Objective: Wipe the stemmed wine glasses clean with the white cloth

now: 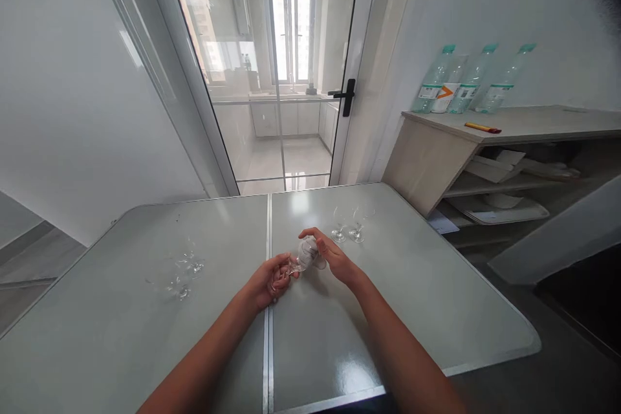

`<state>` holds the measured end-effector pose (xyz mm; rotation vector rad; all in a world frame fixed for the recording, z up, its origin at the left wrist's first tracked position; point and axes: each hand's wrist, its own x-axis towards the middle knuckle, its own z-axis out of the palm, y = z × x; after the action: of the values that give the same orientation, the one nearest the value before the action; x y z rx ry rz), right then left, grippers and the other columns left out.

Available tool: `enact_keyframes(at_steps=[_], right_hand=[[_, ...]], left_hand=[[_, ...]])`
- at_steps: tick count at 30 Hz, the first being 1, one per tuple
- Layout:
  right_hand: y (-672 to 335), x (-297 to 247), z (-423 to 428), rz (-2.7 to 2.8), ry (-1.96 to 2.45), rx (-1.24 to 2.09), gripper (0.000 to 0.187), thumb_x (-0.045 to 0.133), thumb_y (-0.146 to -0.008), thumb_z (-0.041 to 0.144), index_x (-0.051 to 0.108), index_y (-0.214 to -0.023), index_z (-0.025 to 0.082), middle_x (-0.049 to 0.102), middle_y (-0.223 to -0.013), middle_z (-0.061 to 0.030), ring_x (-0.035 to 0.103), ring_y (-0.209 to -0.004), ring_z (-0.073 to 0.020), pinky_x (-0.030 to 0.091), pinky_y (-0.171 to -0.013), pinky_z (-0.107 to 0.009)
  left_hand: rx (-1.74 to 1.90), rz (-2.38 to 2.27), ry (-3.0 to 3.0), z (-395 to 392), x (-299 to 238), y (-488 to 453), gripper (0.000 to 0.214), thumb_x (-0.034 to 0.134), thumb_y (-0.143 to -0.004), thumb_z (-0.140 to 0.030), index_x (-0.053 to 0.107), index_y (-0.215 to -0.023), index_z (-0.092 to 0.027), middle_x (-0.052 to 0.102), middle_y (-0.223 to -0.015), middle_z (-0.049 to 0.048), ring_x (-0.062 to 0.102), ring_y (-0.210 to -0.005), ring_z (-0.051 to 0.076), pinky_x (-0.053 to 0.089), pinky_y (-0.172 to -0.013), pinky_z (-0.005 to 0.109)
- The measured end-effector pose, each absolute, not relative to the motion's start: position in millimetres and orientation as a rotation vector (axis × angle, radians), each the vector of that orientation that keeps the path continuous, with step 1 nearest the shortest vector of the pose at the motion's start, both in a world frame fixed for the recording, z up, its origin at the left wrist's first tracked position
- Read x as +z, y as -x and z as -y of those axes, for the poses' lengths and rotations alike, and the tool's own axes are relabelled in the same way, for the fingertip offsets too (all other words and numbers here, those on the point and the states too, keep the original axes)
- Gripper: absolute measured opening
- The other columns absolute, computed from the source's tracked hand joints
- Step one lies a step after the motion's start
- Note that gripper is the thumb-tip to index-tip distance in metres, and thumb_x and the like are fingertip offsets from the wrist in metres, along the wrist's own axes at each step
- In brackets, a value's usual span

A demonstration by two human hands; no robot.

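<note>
Over the middle of the table, my left hand [269, 281] is closed around the stem end of a clear stemmed glass [294, 268], which lies tilted with its bowl toward my right hand. A crumpled white cloth or tissue [307, 250] shows at the bowl; I cannot tell how much of it is inside the glass. My right hand [338, 261] has its fingers curled over that white material. Just beyond my right hand stand two clear stemmed glasses, one here [338, 235] and a second glass [356, 234] beside it.
To the left are more clear glasses [182, 292], faint against the grey-green table [121, 336]. A metal seam [268, 349] runs down the tabletop. At the right, a wooden shelf unit [436, 155] carries several plastic bottles [468, 87] and a yellow-red stick-shaped packet [482, 127]. Behind is a glass door [301, 142].
</note>
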<state>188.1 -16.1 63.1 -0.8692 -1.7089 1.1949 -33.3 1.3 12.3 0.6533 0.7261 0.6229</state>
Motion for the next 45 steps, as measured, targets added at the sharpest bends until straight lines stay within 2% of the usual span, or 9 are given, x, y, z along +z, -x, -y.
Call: enact_keyframes(at_steps=[8,12,16,19,26,32,36,40,45], right_hand=[[-185,55,16,1.801,0.772,1.034,0.054,0.035,-0.098,0.067,0.059,-0.117,0.023,0.046,-0.072,0.0011,0.039,-0.067,-0.0172,0.033,-0.067,-0.031],[-181,55,15,1.714,0.891,1.156,0.056,0.029,-0.099,0.068,0.059,-0.118,0.024,0.05,-0.078,0.0,0.044,-0.072,-0.0179,0.037,-0.071,-0.031],[-176,52,15,1.55,1.005,1.355,0.06,0.029,-0.097,0.073,0.059,-0.121,0.027,0.055,-0.086,-0.001,0.049,-0.079,-0.0187,0.042,-0.079,-0.032],[-175,49,14,1.458,1.019,1.468,0.063,0.028,-0.095,0.076,0.059,-0.122,0.027,0.056,-0.083,-0.0008,0.051,-0.078,-0.0185,0.043,-0.079,-0.033],[-181,59,18,1.579,0.899,1.44,0.059,0.032,-0.097,0.071,0.055,-0.126,0.025,0.057,-0.084,-0.0009,0.05,-0.076,-0.0178,0.041,-0.075,-0.031],[-183,58,19,1.599,0.727,1.326,0.056,0.038,-0.097,0.068,0.059,-0.121,0.022,0.057,-0.085,-0.003,0.05,-0.075,-0.0188,0.039,-0.073,-0.032],[-179,49,14,1.45,0.71,1.279,0.05,0.04,-0.098,0.064,0.063,-0.111,0.021,0.056,-0.082,-0.0032,0.047,-0.072,-0.0181,0.038,-0.069,-0.031],[-171,48,11,1.25,0.746,1.387,0.045,0.038,-0.1,0.057,0.065,-0.109,0.021,0.057,-0.088,-0.0039,0.05,-0.075,-0.0182,0.041,-0.069,-0.03],[-168,49,11,1.231,0.883,1.397,0.044,0.045,-0.098,0.059,0.064,-0.117,0.024,0.057,-0.086,-0.0017,0.051,-0.078,-0.0186,0.044,-0.071,-0.029]], left_hand=[[0.567,-0.626,-0.673,-1,10,34,0.038,0.058,-0.09,-0.047,0.067,-0.098,-0.011,0.065,-0.07,0.0031,0.026,-0.032,0.0,0.017,-0.031,0.015],[0.915,-0.907,-1.166,10,8,26,0.045,0.06,-0.09,-0.052,0.071,-0.105,-0.011,0.068,-0.068,0.0042,0.039,-0.035,0.005,0.027,-0.036,0.019],[1.125,-1.204,-1.802,19,1,27,0.044,0.068,-0.086,-0.047,0.073,-0.118,-0.016,0.073,-0.076,0.0072,0.06,-0.055,0.014,0.047,-0.057,0.025],[1.142,-1.258,-2.026,22,-1,27,0.045,0.071,-0.084,-0.044,0.072,-0.122,-0.02,0.075,-0.084,0.0091,0.066,-0.066,0.018,0.049,-0.065,0.027],[0.833,-1.004,-1.164,8,11,28,0.044,0.067,-0.085,-0.053,0.071,-0.102,-0.013,0.071,-0.07,0.0065,0.039,-0.036,0.005,0.027,-0.037,0.019],[0.528,-0.701,-0.654,-3,15,34,0.034,0.063,-0.085,-0.048,0.064,-0.092,-0.014,0.065,-0.072,0.0023,0.024,-0.033,-0.001,0.018,-0.032,0.015],[0.801,-0.841,-1.11,10,17,25,0.043,0.059,-0.089,-0.054,0.068,-0.099,-0.013,0.067,-0.07,0.0025,0.036,-0.034,0.004,0.025,-0.035,0.018],[1.063,-1.076,-1.772,23,14,21,0.04,0.054,-0.095,-0.047,0.071,-0.112,-0.015,0.067,-0.065,0.0019,0.053,-0.047,0.011,0.041,-0.052,0.023],[1.093,-1.326,-2.234,20,5,28,0.041,0.06,-0.091,-0.04,0.068,-0.125,-0.018,0.073,-0.081,0.0099,0.066,-0.065,0.02,0.046,-0.062,0.027]])
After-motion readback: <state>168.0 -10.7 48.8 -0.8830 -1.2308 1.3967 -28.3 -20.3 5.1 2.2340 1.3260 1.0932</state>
